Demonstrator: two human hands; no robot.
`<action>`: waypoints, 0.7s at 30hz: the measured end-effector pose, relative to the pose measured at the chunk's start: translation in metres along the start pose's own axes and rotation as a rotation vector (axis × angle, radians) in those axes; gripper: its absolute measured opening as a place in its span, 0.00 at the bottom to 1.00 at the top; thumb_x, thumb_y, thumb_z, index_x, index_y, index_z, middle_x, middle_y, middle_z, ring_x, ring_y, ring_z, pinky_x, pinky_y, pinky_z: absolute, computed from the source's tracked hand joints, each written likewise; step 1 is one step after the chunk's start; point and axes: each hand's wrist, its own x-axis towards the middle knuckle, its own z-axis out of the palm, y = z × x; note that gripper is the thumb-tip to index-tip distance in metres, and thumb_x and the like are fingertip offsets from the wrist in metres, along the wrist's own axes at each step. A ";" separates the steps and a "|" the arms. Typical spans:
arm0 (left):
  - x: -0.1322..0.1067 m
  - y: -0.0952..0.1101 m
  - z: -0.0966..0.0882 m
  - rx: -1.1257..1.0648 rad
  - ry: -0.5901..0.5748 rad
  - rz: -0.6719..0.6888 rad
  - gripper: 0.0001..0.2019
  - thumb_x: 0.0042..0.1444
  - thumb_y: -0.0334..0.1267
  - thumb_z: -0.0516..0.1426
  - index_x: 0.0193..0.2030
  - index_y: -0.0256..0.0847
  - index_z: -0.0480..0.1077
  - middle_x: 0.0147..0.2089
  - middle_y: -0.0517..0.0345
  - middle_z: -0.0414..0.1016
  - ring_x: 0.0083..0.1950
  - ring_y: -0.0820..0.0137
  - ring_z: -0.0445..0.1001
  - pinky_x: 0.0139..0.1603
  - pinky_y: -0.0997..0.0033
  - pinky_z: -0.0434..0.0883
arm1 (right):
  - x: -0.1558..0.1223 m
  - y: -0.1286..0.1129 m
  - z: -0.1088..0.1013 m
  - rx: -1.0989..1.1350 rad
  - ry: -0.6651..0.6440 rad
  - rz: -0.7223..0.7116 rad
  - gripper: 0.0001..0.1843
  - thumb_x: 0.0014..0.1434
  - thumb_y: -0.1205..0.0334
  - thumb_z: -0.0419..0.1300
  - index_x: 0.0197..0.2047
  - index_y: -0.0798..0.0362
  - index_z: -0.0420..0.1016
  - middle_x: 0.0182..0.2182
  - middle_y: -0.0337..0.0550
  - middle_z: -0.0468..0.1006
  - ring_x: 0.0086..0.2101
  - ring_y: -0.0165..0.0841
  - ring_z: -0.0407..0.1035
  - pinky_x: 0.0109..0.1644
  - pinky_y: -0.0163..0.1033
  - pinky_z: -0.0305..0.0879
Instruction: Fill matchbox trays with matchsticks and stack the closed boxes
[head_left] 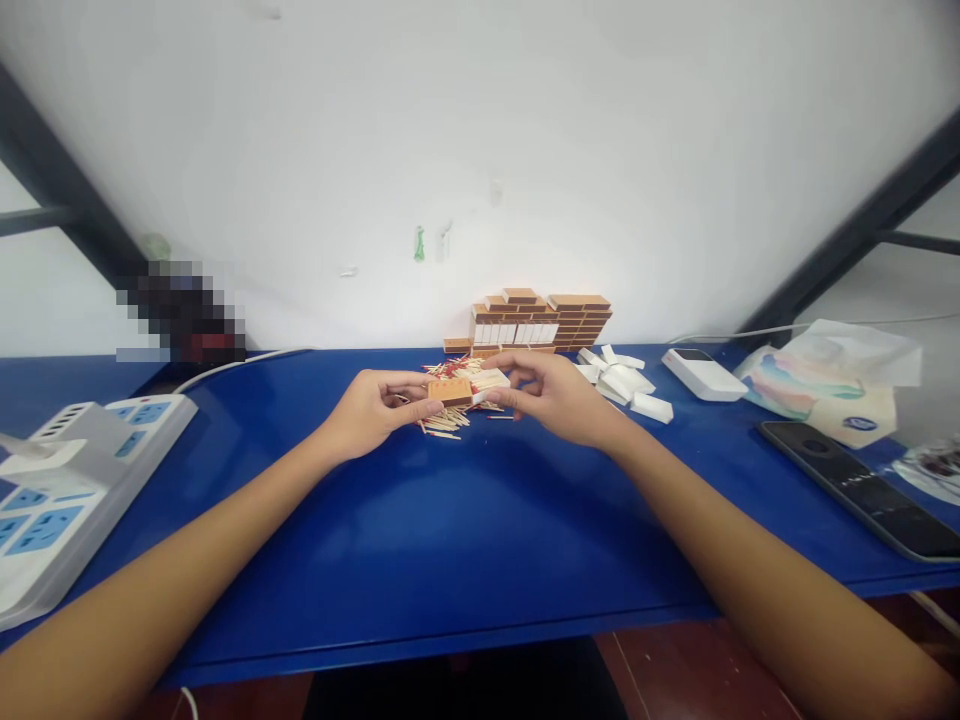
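Note:
My left hand (382,408) pinches the brown outer sleeve of a matchbox (448,392) between thumb and fingers. Its white inner tray (491,382) sticks out to the right with matches lying in it, and my right hand (551,395) grips that tray's far end. The tray sits partly inside the sleeve. Under and behind the box, a heap of loose matches (450,420) with red heads is spread on the blue table. Part of the heap is hidden by my hands and the box.
Matchboxes (581,325) stand stacked against the wall. Several empty white trays (619,380) lie right of my right hand, beside a white device (703,374). A tissue pack (825,385) and a phone (862,485) lie farther right. A power strip (142,450) occupies the left side.

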 end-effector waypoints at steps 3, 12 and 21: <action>0.000 0.002 0.001 -0.023 0.010 0.003 0.23 0.57 0.51 0.69 0.55 0.40 0.82 0.49 0.48 0.86 0.45 0.60 0.84 0.48 0.62 0.80 | -0.001 0.000 0.005 0.031 0.029 -0.002 0.23 0.63 0.47 0.68 0.57 0.50 0.79 0.51 0.49 0.83 0.36 0.36 0.77 0.35 0.43 0.77; -0.002 0.005 0.003 -0.058 0.044 -0.005 0.23 0.56 0.52 0.70 0.52 0.39 0.83 0.49 0.47 0.86 0.43 0.62 0.84 0.46 0.64 0.80 | -0.003 0.002 0.019 0.046 0.148 0.035 0.24 0.60 0.49 0.70 0.56 0.51 0.78 0.45 0.48 0.84 0.33 0.36 0.77 0.32 0.43 0.78; -0.003 0.009 0.005 -0.070 0.011 -0.002 0.24 0.60 0.52 0.67 0.57 0.40 0.82 0.50 0.47 0.86 0.39 0.65 0.82 0.38 0.67 0.79 | -0.002 -0.003 0.027 0.353 0.057 0.053 0.25 0.62 0.46 0.70 0.55 0.53 0.76 0.52 0.52 0.83 0.39 0.37 0.80 0.44 0.48 0.82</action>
